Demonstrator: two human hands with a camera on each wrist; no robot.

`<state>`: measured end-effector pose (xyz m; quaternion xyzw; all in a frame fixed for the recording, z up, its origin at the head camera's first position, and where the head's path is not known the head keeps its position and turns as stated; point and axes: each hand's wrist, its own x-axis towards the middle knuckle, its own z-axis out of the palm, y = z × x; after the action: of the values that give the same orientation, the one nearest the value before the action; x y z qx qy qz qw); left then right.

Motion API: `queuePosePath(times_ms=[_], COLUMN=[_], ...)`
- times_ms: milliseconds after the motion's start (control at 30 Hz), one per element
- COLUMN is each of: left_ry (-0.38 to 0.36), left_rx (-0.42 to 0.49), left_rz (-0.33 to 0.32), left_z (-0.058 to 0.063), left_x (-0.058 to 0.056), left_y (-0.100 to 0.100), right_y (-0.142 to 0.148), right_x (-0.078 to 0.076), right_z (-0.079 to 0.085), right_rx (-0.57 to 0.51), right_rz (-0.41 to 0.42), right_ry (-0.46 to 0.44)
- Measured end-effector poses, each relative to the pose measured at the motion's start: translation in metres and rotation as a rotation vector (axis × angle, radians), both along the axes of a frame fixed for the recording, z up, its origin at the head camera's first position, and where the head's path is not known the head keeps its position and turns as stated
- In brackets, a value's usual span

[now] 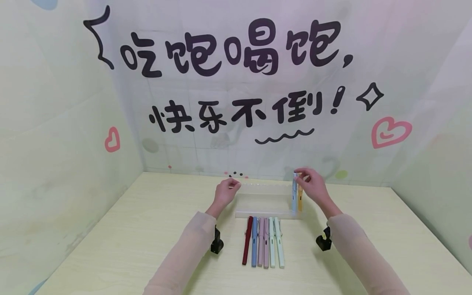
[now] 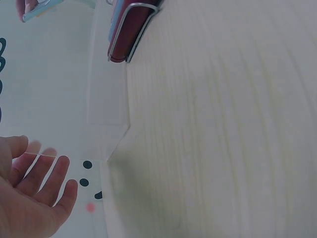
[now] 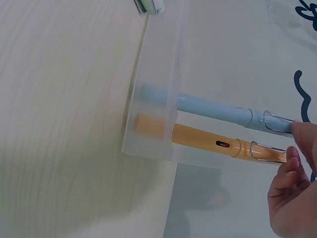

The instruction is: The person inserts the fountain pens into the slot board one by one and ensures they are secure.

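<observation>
A clear plastic pen stand (image 1: 268, 200) stands upright on the table in the head view. My left hand (image 1: 225, 191) pinches its upper left corner; through the clear panel, fingers (image 2: 49, 181) show in the left wrist view. With thumb and fingertips, my right hand (image 1: 313, 184) holds the top of a light blue pen (image 3: 213, 110), whose lower end is in the stand's front trough (image 3: 157, 74). Beside it an orange pen (image 3: 203, 139) stands in the same trough at the right end, its clip close to my right fingers.
Several pens lie side by side before the stand: a dark red pen (image 1: 247, 241), a blue pen (image 1: 254, 243), mauve ones (image 1: 266, 246) and pale green ones (image 1: 278, 243). A printed backdrop (image 1: 236, 155) rises behind the wooden table (image 1: 147, 229).
</observation>
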<state>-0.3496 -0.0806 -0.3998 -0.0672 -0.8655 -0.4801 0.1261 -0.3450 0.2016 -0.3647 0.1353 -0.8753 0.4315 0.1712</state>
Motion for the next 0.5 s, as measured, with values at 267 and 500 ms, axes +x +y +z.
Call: queuePosePath(times_ms=[267,500], left_ry=[0.004,-0.012], left_rx=[-0.005,-0.004], left_rz=[-0.002,0.003], left_z=[0.0002,0.0002], left_x=[0.0011,0.0002], left_y=[0.0,0.0002], right_y=[-0.0013,-0.0023], right_x=[-0.0049,-0.0087], right_z=[-0.0005,-0.0017], right_rx=[0.078,0.123], right_rz=[-0.038,-0.064], right_ry=[0.073,0.073])
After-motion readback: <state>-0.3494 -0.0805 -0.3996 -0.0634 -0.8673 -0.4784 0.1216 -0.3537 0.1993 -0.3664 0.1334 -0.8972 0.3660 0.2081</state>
